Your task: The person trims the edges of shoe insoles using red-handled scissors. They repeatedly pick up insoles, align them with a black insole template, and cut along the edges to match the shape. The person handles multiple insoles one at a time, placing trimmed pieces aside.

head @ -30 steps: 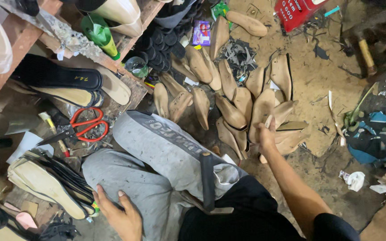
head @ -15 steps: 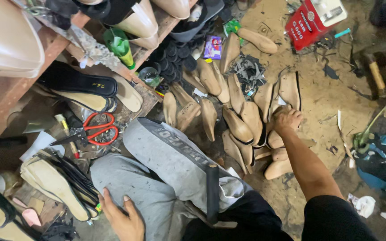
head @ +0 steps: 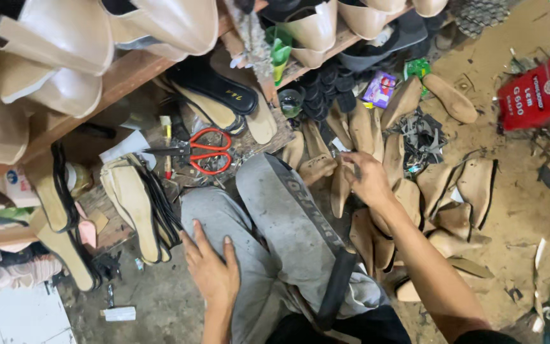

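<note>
The left hand [head: 210, 271] lies flat on the grey trouser leg [head: 275, 216], fingers spread, holding nothing. Past that knee, the right hand [head: 367, 178] reaches into a heap of tan wooden shoe forms. Its fingers pinch the top of one tan shoe form [head: 340, 191] just beside the knee. Left of the knee lie red scissors [head: 208, 151] and a stack of soles [head: 138, 207]. Far off to the right sits a red tin [head: 533, 99].
</note>
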`<state>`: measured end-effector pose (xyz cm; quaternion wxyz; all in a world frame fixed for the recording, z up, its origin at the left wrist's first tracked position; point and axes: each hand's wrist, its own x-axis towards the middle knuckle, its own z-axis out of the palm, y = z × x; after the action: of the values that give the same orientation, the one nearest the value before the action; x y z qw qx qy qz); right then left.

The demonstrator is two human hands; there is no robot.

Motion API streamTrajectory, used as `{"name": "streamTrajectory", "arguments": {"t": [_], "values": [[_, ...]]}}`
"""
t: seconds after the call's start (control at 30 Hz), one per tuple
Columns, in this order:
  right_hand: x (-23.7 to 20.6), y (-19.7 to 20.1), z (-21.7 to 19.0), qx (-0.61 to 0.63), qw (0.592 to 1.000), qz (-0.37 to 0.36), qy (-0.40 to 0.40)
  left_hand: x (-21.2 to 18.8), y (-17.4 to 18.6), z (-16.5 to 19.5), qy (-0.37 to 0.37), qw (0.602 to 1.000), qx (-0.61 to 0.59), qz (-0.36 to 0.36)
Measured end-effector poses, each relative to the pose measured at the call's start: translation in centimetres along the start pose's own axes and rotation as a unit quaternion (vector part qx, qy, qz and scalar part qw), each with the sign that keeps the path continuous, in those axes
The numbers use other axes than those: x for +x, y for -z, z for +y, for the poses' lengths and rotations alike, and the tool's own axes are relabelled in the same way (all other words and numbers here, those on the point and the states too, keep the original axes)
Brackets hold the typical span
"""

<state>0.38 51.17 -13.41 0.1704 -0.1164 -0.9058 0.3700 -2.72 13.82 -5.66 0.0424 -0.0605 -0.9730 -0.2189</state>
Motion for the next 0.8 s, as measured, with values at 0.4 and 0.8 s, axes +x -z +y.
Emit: {"name": "streamTrajectory", "arguments": {"t": [0.4, 0.8], "values": [[3.1, -7.8, -25.7, 0.086, 0.922, -0.314, 0.208, 0.0, 2.9, -5.8, 0.028, 0.977, -0.190, 0.096], [-1.2, -12.1, -26.4, 0.022, 0.916, -0.290, 0.277, 6.9, 4.7, -17.2, 0.016, 0.960, -0.127, 0.249]]}}
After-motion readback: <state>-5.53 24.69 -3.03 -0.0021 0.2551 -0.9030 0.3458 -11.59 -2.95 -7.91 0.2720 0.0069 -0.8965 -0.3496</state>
